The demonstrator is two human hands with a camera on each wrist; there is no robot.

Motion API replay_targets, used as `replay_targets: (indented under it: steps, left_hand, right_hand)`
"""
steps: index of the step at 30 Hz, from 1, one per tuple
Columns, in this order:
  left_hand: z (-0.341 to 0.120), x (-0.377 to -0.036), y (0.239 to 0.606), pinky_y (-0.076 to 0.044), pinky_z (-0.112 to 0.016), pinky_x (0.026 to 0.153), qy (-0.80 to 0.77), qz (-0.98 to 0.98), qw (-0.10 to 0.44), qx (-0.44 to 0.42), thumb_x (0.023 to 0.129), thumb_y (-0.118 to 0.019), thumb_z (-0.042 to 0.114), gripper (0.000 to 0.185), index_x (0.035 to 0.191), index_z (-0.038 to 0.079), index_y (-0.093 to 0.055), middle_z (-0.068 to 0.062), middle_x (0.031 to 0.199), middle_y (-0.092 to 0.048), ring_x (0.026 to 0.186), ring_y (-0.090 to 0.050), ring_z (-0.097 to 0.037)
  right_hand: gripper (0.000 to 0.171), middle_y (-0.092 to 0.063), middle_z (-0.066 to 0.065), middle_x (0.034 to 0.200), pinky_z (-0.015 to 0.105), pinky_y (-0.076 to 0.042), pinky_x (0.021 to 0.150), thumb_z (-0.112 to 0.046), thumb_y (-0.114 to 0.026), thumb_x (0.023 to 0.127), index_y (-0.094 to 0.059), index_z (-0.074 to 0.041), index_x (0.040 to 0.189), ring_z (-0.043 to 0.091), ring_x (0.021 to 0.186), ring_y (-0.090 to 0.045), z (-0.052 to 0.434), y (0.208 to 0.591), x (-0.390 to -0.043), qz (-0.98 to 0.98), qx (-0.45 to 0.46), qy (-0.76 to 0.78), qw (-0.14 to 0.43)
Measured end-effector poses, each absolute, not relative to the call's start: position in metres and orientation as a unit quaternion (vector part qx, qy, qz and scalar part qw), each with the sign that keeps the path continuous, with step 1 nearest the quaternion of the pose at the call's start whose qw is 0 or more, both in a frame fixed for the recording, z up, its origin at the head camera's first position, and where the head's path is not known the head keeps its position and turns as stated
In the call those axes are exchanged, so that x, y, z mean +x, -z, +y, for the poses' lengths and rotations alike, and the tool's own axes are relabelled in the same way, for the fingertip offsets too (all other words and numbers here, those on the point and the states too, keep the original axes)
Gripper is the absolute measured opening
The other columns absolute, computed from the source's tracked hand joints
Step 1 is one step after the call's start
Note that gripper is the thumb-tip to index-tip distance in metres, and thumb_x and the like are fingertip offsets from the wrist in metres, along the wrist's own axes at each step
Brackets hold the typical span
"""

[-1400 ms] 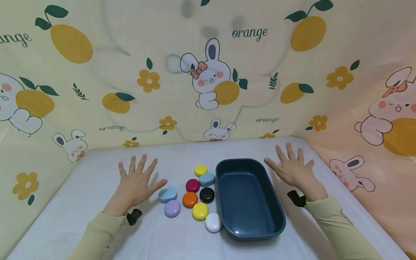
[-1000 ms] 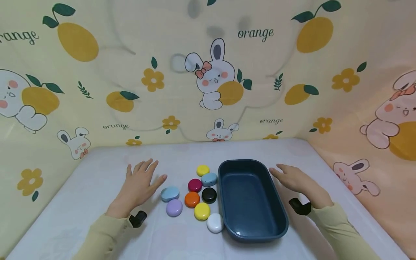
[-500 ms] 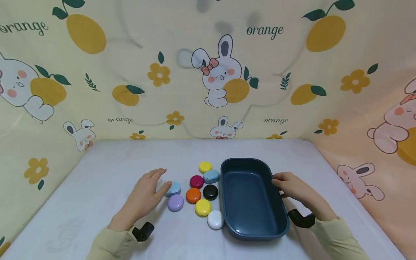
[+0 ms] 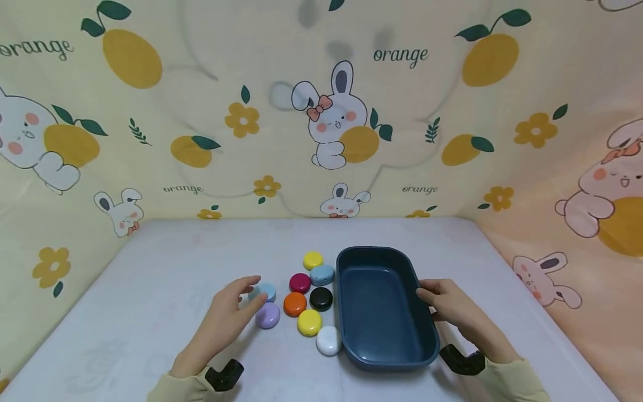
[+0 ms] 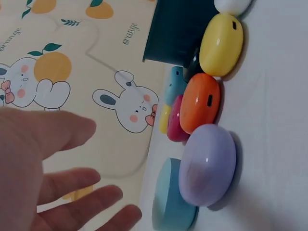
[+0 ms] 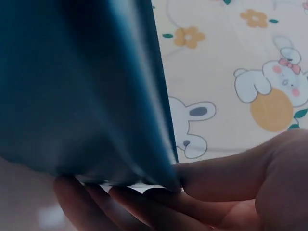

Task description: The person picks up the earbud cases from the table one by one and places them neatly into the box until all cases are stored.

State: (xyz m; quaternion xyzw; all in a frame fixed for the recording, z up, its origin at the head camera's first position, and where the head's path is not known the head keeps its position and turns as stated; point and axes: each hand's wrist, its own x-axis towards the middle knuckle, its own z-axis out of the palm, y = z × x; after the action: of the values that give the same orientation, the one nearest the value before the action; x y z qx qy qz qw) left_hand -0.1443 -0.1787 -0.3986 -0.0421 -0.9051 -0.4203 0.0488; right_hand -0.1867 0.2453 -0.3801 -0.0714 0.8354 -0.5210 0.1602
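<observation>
Several glossy pebble-shaped cases lie in a cluster left of a dark blue tray (image 4: 384,318). My left hand (image 4: 257,290) hovers with loose, spread fingers (image 5: 72,183) over the light blue case (image 4: 268,291) and the purple case (image 4: 268,316), holding nothing. The purple case (image 5: 208,166) leans against the light blue one (image 5: 168,207). Beside them are the orange (image 4: 294,304), magenta (image 4: 300,282), black (image 4: 321,298), yellow (image 4: 309,322) and white (image 4: 329,340) cases. My right hand (image 4: 427,301) grips the tray's right rim (image 6: 77,86), thumb on top and fingers (image 6: 144,207) underneath.
A second yellow case (image 4: 313,260) and a second light blue case (image 4: 322,274) sit at the far end of the cluster by the tray. The white table (image 4: 150,290) is walled by a printed curtain (image 4: 321,111) behind and on both sides.
Both hands left their flat, spread pose. The left hand came in over the light blue and purple cases. The right hand drew back and took hold of the tray's right rim.
</observation>
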Motion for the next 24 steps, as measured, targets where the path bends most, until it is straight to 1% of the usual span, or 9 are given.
replay_targets:
  steps: [3, 5, 9, 13, 17, 21, 24]
  left_hand:
    - [-0.178, -0.144, 0.402, -0.049, -0.050, 0.095, 0.438, -0.896, 0.057, -0.044, 0.091, -0.072, 0.024, 0.043, 0.129, 0.006, -0.062, -0.007, 0.127, -0.062, 0.113, -0.058, -0.028]
    - [-0.178, -0.143, 0.404, -0.051, -0.048, 0.093, 0.447, -0.892, 0.056, -0.044, 0.089, -0.075, 0.023, 0.040, 0.124, 0.006, -0.065, -0.005, 0.121, -0.065, 0.110, -0.060, -0.027]
    - [-0.181, -0.141, 0.408, -0.053, -0.045, 0.091, 0.452, -0.889, 0.049, -0.053, 0.084, -0.080, 0.022, 0.040, 0.119, 0.007, -0.069, -0.003, 0.114, -0.069, 0.107, -0.062, -0.024]
    - [-0.186, -0.139, 0.412, -0.054, -0.044, 0.090, 0.459, -0.885, 0.054, -0.060, 0.080, -0.084, 0.021, 0.041, 0.116, 0.007, -0.070, -0.002, 0.111, -0.069, 0.107, -0.062, -0.022]
    - [-0.190, -0.137, 0.415, -0.054, -0.044, 0.089, 0.467, -0.880, 0.059, -0.062, 0.078, -0.085, 0.019, 0.040, 0.114, 0.008, -0.070, -0.002, 0.109, -0.070, 0.105, -0.063, -0.022]
    - [-0.189, -0.137, 0.416, -0.054, -0.044, 0.089, 0.468, -0.881, 0.050, -0.059, 0.077, -0.086, 0.018, 0.040, 0.113, 0.008, -0.071, 0.000, 0.108, -0.070, 0.105, -0.063, -0.022]
    - [-0.187, -0.140, 0.416, -0.053, -0.044, 0.090, 0.460, -0.885, 0.043, -0.056, 0.076, -0.087, 0.019, 0.043, 0.115, 0.009, -0.070, 0.001, 0.110, -0.069, 0.106, -0.062, -0.021]
  right_hand:
    - [0.040, -0.063, 0.026, 0.120, 0.048, -0.057, 0.081, -0.010, -0.046, 0.104, -0.046, 0.016, 0.136, 0.036, 0.110, -0.061, 0.247, 0.385, -0.182, 0.835, -0.051, 0.527, 0.147]
    - [0.043, -0.061, 0.026, 0.123, 0.049, -0.056, 0.083, -0.012, -0.048, 0.104, -0.046, 0.016, 0.135, 0.037, 0.112, -0.060, 0.249, 0.388, -0.179, 0.834, -0.035, 0.532, 0.143]
    - [0.046, -0.061, 0.024, 0.124, 0.048, -0.056, 0.084, -0.017, -0.052, 0.103, -0.047, 0.016, 0.135, 0.032, 0.108, -0.063, 0.252, 0.390, -0.176, 0.825, -0.001, 0.547, 0.142]
    - [0.046, -0.062, 0.022, 0.124, 0.045, -0.056, 0.085, -0.016, -0.054, 0.102, -0.047, 0.015, 0.136, 0.027, 0.104, -0.063, 0.254, 0.388, -0.176, 0.816, -0.001, 0.560, 0.145]
    - [0.047, -0.060, 0.024, 0.126, 0.045, -0.055, 0.087, -0.017, -0.055, 0.101, -0.047, 0.015, 0.136, 0.027, 0.106, -0.063, 0.254, 0.386, -0.176, 0.810, -0.010, 0.568, 0.146]
    - [0.048, -0.060, 0.024, 0.126, 0.045, -0.055, 0.087, -0.017, -0.056, 0.101, -0.047, 0.015, 0.135, 0.027, 0.105, -0.063, 0.254, 0.385, -0.177, 0.806, -0.012, 0.573, 0.146]
    - [0.048, -0.061, 0.023, 0.126, 0.045, -0.055, 0.088, -0.018, -0.056, 0.101, -0.047, 0.015, 0.136, 0.027, 0.105, -0.063, 0.254, 0.385, -0.178, 0.805, -0.011, 0.575, 0.144]
